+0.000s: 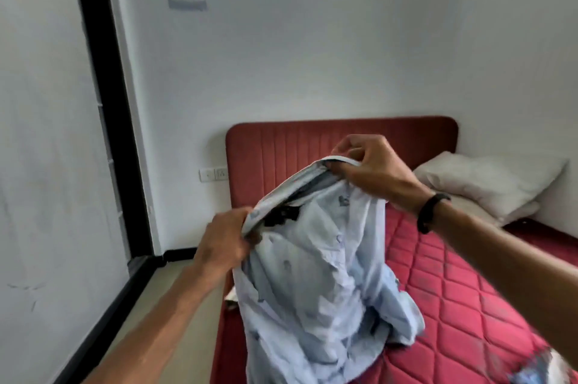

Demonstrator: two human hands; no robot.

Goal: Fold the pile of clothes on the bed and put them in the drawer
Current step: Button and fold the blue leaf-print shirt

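Both hands grip the shirt by its collar: left hand low, right hand higher. That shirt hangs between them, its tail crumpled on the bed. It looks light, limp and creased, best held at the shoulders to square it. A pillow lies beyond the right hand; more cloth under the right forearm. No drawer in sight.

Thin crumpled cloth shirt; quilted fabric mattress; ribbed upholstered headboard.
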